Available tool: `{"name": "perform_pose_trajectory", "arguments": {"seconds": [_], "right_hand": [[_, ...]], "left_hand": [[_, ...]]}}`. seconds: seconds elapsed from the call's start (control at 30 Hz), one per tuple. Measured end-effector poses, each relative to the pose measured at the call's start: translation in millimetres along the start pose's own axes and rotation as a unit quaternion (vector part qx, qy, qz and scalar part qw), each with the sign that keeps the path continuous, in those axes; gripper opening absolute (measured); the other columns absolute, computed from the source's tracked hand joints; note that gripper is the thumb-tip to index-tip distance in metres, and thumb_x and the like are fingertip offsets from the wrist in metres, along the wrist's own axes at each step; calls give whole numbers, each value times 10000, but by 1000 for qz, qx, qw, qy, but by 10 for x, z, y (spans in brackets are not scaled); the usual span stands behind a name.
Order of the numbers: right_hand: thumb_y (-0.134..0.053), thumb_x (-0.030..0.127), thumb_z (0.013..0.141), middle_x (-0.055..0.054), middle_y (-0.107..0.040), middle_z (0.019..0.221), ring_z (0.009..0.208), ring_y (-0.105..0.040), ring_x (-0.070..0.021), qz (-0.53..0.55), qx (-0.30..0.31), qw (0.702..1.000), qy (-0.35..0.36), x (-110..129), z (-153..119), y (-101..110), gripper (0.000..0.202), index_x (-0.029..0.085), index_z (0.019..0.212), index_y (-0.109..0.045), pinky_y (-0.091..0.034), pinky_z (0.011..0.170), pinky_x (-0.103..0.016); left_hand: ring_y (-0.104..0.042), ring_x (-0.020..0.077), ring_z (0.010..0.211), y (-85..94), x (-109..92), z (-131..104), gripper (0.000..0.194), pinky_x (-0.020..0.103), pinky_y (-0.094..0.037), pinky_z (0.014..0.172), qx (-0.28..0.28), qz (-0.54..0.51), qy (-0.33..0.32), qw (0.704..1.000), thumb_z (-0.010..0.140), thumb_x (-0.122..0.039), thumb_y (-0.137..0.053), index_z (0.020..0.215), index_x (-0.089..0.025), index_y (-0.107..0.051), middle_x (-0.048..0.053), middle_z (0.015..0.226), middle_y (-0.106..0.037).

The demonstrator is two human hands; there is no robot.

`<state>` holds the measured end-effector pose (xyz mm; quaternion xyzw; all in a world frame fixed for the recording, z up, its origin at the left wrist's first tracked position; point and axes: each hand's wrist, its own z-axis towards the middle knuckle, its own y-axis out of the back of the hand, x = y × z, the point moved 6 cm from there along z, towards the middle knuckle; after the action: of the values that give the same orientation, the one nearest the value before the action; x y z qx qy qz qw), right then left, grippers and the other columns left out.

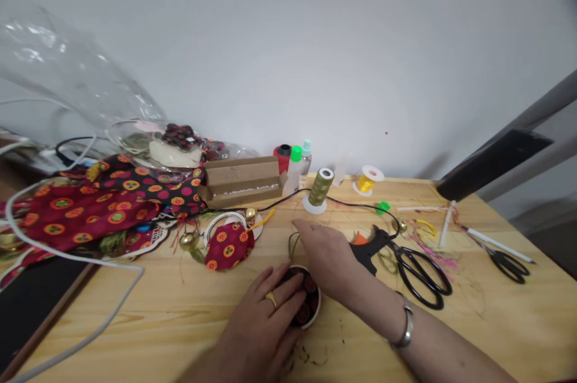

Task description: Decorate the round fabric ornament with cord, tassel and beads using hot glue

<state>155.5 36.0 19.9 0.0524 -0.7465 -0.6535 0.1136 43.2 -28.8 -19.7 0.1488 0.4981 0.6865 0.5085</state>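
Note:
A round disc [311,299] with dark red-and-black patterned fabric and a white rim lies on the wooden table. Across it lie the fingers of my left hand [270,311], with the thumb at its lower edge, holding it against the tabletop. Just above the disc, my right hand [331,257] is curled closed beside an olive cord [294,242] that loops out at its fingers. Its fingertips are partly hidden. Close by on the left rests a maroon patterned fabric piece [229,246]. A black glue gun [374,248] lies to the right of my right hand.
Black scissors [424,278] and smaller scissors [507,264] lie right. An olive thread spool [321,187], a yellow spool [367,180], bottles [294,172] and a cardboard box [243,181] line the back. Patterned fabric [90,208] heaps at left; a white cable [121,305] crosses the front left.

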Motion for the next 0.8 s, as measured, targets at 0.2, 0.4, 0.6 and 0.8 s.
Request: {"name": "perform_pose_trajectory", "arguments": {"seconds": [0.2,0.4,0.6,0.8], "right_hand": [[-487,4,768,-88,-715,951,886,-665,-218,72,-90,993,-7,-70,-95,-1,331,165,1032,-606,-442,716,-271],[-398,150,912,-11,-606,548,494,-556,-140,127,-257,957,52,-38,-397,-29,289,198,676,-559,-298,513,-260],[-398,169,925,3,-525,507,470,-478,-112,188,-297,931,102,61,-527,-50,331,197,601,-460,-278,517,-244],[-470,163,883,8,-454,484,469,-388,-123,205,-351,893,192,144,-592,-129,329,205,564,-406,-221,496,-280]], "left_hand": [[-562,285,1215,-19,85,-87,474,422,-493,996,-66,0,-32,997,785,-164,-590,1257,-186,-548,125,1198,-690],[-573,254,1202,186,128,3,367,362,-510,972,-108,42,0,993,856,-190,-526,1218,-161,-577,114,1224,-678],[-643,269,1075,648,498,403,314,402,-536,906,-94,137,122,978,896,-162,-424,1114,-142,-650,148,1147,-703],[-646,323,1012,832,1176,767,349,432,-490,888,29,257,249,934,825,-70,-421,1021,-147,-698,167,1001,-724]]}}
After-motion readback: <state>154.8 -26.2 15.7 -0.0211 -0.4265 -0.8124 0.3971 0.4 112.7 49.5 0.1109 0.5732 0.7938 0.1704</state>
